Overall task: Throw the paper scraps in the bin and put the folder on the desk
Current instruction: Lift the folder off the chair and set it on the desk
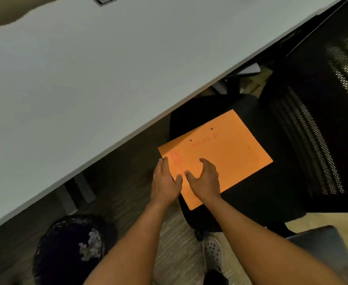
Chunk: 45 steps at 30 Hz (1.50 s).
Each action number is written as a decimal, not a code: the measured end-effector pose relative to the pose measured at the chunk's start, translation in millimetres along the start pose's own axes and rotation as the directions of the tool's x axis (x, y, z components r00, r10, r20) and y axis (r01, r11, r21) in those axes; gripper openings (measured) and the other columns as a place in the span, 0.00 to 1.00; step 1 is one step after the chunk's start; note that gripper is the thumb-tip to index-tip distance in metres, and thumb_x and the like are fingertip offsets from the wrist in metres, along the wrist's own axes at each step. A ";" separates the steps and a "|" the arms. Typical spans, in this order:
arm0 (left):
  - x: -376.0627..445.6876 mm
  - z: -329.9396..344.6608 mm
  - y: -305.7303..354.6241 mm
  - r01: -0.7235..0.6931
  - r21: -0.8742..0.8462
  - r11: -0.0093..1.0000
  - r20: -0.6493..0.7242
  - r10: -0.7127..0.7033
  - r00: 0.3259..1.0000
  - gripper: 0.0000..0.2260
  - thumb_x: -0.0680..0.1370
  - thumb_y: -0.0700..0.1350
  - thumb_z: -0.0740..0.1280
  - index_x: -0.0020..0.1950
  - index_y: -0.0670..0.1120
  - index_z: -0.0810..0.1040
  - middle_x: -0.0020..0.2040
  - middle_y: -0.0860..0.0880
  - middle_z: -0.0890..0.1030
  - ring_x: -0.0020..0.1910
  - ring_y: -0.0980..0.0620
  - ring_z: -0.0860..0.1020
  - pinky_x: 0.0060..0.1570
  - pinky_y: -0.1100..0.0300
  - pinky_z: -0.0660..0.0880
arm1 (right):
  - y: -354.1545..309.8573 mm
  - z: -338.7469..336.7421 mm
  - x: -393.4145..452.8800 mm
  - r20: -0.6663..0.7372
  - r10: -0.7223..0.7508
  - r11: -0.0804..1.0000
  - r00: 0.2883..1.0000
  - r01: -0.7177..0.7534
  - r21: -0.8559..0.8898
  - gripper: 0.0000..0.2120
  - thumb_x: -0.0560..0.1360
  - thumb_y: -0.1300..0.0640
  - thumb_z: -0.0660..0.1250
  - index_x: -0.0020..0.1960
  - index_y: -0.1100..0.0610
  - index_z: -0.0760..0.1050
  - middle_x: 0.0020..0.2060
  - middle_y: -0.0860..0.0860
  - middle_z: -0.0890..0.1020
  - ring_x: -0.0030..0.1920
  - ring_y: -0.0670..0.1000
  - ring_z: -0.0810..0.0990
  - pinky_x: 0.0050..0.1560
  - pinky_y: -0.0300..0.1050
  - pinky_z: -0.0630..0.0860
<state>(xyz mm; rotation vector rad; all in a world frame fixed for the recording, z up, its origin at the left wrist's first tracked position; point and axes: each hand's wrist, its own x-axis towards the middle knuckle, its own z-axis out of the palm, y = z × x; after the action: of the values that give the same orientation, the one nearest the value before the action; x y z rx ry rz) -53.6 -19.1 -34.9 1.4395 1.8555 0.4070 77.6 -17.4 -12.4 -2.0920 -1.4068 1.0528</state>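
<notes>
An orange folder [226,149] lies flat on the seat of a black office chair [271,182], partly over the seat's front edge. My left hand [164,182] rests at the folder's near left corner, fingers along its edge. My right hand [205,179] hovers over the folder's near part with fingers spread; whether it touches is unclear. A dark mesh bin [66,249] stands on the floor at lower left with white crumpled paper scraps [91,245] inside. The white desk [76,79] fills the upper left.
The chair's mesh backrest [323,120] rises at right. A desk leg [82,188] stands under the desk edge near the bin. My shoe [213,254] is on the carpet below the chair. A dark flat object [105,0] sits at the desk's far edge.
</notes>
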 end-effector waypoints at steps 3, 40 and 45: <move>32.6 11.9 12.3 -0.054 0.327 0.943 0.010 0.054 0.998 0.39 0.77 0.56 0.66 0.80 0.49 0.48 0.81 0.45 0.51 0.79 0.43 0.49 0.76 0.43 0.53 | 24.4 -29.5 18.7 -0.051 0.161 0.987 0.986 -0.162 -0.023 0.34 0.74 0.50 0.71 0.74 0.56 0.60 0.73 0.55 0.62 0.71 0.57 0.61 0.67 0.54 0.66; -122.8 -100.8 122.2 0.179 -0.372 0.911 0.071 -0.164 0.984 0.14 0.78 0.45 0.60 0.63 0.54 0.66 0.51 0.50 0.80 0.45 0.50 0.83 0.46 0.47 0.82 | -26.8 -232.1 -83.2 -0.278 0.086 0.952 0.957 0.004 0.306 0.14 0.75 0.61 0.59 0.54 0.46 0.75 0.43 0.48 0.80 0.42 0.50 0.79 0.37 0.45 0.74; -154.4 -178.8 102.9 0.191 -0.512 0.838 0.063 -0.185 0.981 0.15 0.78 0.42 0.62 0.64 0.51 0.67 0.51 0.47 0.82 0.42 0.49 0.84 0.36 0.53 0.81 | -91.7 -214.6 -106.3 -0.208 -0.071 0.967 0.976 0.118 0.225 0.11 0.74 0.60 0.60 0.49 0.44 0.74 0.42 0.45 0.80 0.42 0.47 0.78 0.36 0.44 0.72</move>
<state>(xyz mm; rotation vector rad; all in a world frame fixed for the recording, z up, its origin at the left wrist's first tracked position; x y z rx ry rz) -94.8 -96.3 207.4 0.8828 1.6839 0.7326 165.8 -60.3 224.5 -1.8816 -1.2084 0.8971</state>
